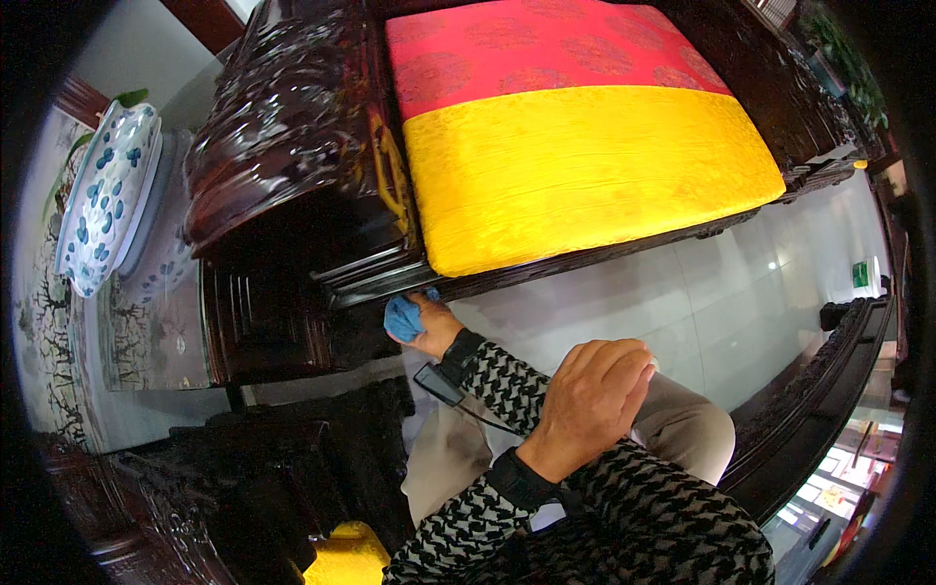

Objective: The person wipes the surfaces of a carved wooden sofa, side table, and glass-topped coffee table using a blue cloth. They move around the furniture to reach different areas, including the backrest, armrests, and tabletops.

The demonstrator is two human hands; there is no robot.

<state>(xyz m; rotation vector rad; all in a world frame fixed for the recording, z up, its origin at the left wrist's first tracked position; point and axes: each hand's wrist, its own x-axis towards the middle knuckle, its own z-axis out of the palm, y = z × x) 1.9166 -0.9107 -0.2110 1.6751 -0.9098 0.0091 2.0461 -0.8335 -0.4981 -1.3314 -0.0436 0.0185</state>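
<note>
My right hand [431,325] grips a crumpled blue cloth [404,318] against the dark carved wood base [365,322] below the seat's front corner. The right forearm passes beneath my left hand [596,395], whose fingers are curled over above my knee [687,424]. Its palm is hidden, and a small white bit shows by the fingertips, too little to tell what it is. Beyond the right hand lies a seat cushion with a yellow front [585,175] and a red patterned back [526,51]. A black device [439,384] with a cord hangs near the right wrist.
A glossy carved wooden armrest [292,124] rises left of the cushion. A blue-and-white ceramic planter [106,197] stands on a glass-topped surface [157,351] at far left. Pale floor tiles [629,300] run to a dark wooden furniture edge [826,395]. A white tub [866,278] sits at right.
</note>
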